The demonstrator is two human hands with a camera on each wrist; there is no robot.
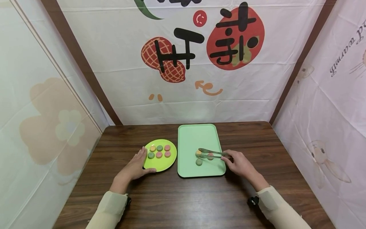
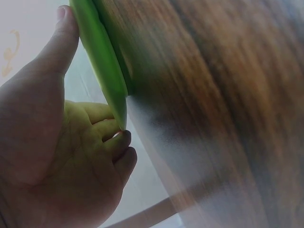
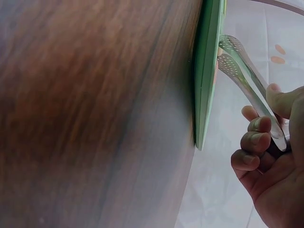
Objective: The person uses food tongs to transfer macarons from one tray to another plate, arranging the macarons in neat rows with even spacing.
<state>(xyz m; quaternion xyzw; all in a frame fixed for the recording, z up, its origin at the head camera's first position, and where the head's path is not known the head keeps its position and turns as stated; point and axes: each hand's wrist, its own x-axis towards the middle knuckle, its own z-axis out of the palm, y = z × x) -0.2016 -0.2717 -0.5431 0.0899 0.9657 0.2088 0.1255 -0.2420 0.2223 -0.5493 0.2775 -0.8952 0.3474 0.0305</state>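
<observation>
On the left, my left hand rests against the rim of a yellow-green plate, fingers along its left side and thumb at the near edge. In the left wrist view, the relaxed fingers and thumb touch the plate's edge. Several macarons, including a yellow macaron, lie on the plate in two rows. My right hand holds metal tongs with perforated tips. The tong tips are spread on either side of another yellow macaron on a pale green tray; whether they touch it I cannot tell.
Near the tongs on the tray lie a pink macaron, partly covered by them, and a green macaron. Plate and tray stand side by side on a dark wooden table. Printed cloth walls enclose the back and sides.
</observation>
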